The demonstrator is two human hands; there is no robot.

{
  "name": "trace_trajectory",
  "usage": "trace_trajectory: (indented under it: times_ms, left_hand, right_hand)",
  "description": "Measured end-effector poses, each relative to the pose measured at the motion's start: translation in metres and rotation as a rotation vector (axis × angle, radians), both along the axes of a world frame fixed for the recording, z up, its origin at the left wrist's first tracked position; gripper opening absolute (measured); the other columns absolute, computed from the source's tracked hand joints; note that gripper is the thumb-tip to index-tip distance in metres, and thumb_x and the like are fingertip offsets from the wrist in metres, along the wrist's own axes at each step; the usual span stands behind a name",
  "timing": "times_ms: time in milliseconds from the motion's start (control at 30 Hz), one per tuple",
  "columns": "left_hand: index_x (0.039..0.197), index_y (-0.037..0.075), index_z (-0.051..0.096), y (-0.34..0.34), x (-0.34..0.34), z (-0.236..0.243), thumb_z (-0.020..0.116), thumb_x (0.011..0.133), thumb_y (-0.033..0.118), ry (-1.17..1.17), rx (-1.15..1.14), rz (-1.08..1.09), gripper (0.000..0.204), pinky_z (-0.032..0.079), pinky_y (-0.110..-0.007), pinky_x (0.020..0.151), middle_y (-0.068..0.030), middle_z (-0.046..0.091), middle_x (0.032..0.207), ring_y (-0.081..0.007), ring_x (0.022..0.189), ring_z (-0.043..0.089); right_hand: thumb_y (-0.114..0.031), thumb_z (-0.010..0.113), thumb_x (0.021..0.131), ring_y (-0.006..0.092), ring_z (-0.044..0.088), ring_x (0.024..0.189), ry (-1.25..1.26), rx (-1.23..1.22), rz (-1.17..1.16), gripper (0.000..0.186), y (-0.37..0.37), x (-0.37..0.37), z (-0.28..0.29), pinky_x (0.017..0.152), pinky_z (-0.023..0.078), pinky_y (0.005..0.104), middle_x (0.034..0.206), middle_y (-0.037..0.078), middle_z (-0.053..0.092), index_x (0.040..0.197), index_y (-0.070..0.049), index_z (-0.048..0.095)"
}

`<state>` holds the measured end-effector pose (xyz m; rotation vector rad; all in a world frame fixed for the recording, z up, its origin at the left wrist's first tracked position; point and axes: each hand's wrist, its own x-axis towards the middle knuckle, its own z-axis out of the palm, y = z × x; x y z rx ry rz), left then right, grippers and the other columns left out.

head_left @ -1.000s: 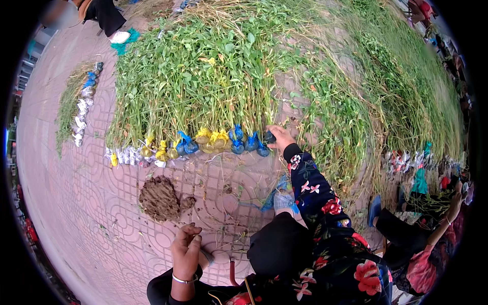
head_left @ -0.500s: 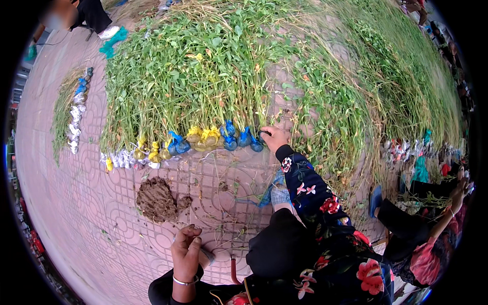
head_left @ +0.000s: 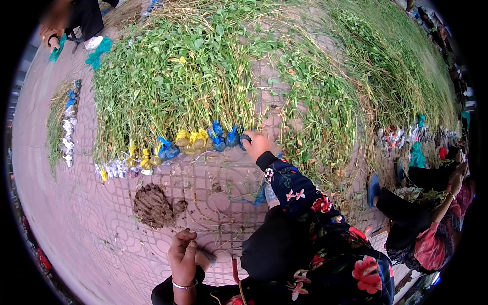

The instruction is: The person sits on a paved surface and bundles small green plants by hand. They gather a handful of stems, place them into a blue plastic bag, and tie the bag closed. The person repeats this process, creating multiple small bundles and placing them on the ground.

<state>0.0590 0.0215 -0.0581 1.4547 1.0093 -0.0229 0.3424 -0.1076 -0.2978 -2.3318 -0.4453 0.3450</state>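
My right hand (head_left: 257, 146) reaches out to the right end of a row of bagged root balls. Its fingers close on the last blue bagged root ball (head_left: 245, 142), partly covering it. Just left of it sit another blue bagged root ball (head_left: 232, 137) and yellow bagged ones (head_left: 199, 139). Leafy green stems (head_left: 173, 81) extend away from the bags, lying side by side on the paving. Nearer to me, my left hand (head_left: 182, 256) is raised with curled fingers, the thumb close to them. Nothing shows in it.
A heap of brown mud (head_left: 153, 206) lies on the pink paving (head_left: 112, 213), left of centre. Loose green plants (head_left: 323, 117) spread to the right. A shorter bagged row (head_left: 69, 127) is at far left. Another person (head_left: 432, 223) sits at right, one more (head_left: 84, 20) at far left.
My right hand has shifted slightly left and nearer, onto the end blue bag. My left hand keeps nearly the same pose. The whole view has shifted a little.
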Motion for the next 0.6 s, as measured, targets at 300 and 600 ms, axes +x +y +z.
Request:
trace_trajectory:
  times_ms: [300,600]
  left_hand:
    - [0.102,-0.002,0.047,-0.003,-0.003,-0.002,0.046,0.08,-0.004,-0.008,-0.033,0.026,0.022,0.04,-0.025,0.08,-0.0079,0.056,0.093,-0.0135,0.086,0.053]
    - [0.104,-0.003,0.047,-0.004,-0.003,0.006,0.047,0.079,-0.005,0.004,-0.037,0.029,0.025,0.04,-0.025,0.082,-0.0076,0.056,0.095,-0.013,0.089,0.053]
  right_hand:
    - [-0.013,0.055,0.074,0.0332,0.052,0.088,-0.05,0.007,0.023,0.028,0.004,-0.007,-0.008,0.078,0.042,0.0406,0.096,0.014,0.057,0.101,-0.007,0.056]
    - [-0.007,0.052,0.073,0.0345,0.049,0.093,-0.163,0.158,-0.002,0.027,-0.023,-0.014,0.012,0.082,0.04,0.0393,0.102,0.016,0.053,0.099,-0.004,0.056]
